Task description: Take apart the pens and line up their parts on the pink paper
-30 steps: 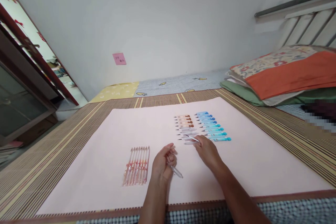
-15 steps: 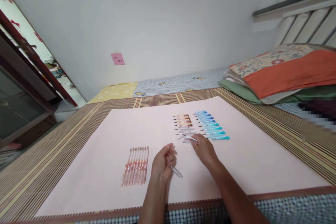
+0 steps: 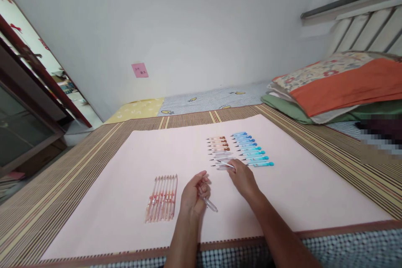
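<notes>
My left hand (image 3: 195, 192) is curled around a clear pen (image 3: 211, 205), whose end sticks out toward the lower right. Pinched in my right hand (image 3: 242, 176) is a white-tipped pen (image 3: 226, 163), pointing left over a few clear pens (image 3: 221, 158) lying on the pale pink sheet (image 3: 119, 201). Above these lie several brown-ended pens (image 3: 220, 144). Blue pens (image 3: 246, 140) and turquoise pens (image 3: 262, 159) form a column to their right. Left of my left hand, several pens with red-pink patterns (image 3: 161, 199) lie side by side, tips away from me.
A striped mat (image 3: 103, 146) lies under the sheet. Folded orange and floral bedding (image 3: 342, 88) sits at the right, below a radiator (image 3: 373, 29). A pink note (image 3: 140, 70) is stuck on the wall. A doorway (image 3: 72, 96) is at the left.
My right hand has shifted very slightly left with the pen. My left hand still holds its pen in nearly the same place.
</notes>
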Tool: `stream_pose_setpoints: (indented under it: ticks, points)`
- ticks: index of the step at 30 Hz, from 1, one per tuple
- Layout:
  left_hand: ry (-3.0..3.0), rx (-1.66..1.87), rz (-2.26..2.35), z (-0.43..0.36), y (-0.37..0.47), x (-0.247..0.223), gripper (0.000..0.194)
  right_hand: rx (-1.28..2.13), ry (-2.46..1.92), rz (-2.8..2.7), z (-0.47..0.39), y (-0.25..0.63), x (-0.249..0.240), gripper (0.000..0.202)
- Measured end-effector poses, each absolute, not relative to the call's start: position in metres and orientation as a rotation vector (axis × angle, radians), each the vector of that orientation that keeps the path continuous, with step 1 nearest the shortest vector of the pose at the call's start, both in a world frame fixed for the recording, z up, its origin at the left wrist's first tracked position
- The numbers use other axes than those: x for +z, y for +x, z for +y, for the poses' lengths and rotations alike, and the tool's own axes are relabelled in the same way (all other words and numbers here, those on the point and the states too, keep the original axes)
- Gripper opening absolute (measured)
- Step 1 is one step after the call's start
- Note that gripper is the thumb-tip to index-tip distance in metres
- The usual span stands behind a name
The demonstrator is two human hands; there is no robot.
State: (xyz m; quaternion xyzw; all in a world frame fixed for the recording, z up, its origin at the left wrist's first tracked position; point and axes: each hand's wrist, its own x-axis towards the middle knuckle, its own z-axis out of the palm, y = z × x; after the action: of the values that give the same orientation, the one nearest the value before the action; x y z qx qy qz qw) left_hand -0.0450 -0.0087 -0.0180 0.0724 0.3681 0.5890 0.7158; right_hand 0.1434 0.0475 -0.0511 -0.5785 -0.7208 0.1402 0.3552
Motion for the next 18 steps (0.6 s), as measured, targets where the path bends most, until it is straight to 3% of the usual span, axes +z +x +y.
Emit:
stream_pose_setpoints:
  ticks: [12,18]
  points:
    - [0.148,1.301,0.816,-0.009,-0.045,-0.017,0.011,0.485,-1.494,-1.775,0.046,0.144,-0.049,0.011]
    - [0.143,1.290,0.815,-0.010,-0.048,-0.011,0.006,0.530,-1.452,-1.775,0.039,0.143,-0.033,0.026]
